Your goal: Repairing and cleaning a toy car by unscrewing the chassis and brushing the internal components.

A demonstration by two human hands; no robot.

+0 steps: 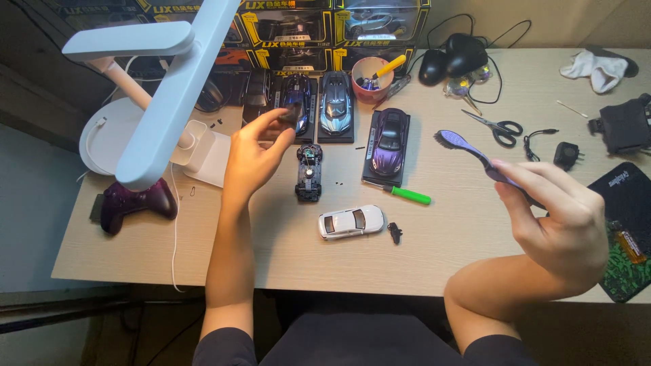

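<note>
Head view looks straight down on my desk [203,244]. With my left hand [254,152] I pinch a small dark part [293,112] between thumb and fingertips, raised over the middle of the desk, just above the stripped toy car chassis [308,173] that lies with its insides showing. My right hand [559,217] is curled around the handle of a purple brush [468,150], its bristle head pointing toward the far edge, held up near the right side of the desk. Nearer the front edge sit a white car shell [351,221] and a little black piece [395,232] beside it; a green-handled screwdriver [407,194] lies between the chassis and the brush. Toward the far edge stand three finished model cars on bases [337,108].

My grip on the dark part is only fingertip-deep, so I judge it could slip and drop among the tiny black bits scattered on the desk [339,181] and get lost. A sweep of the brush might also flick those loose bits off the front edge
</note>
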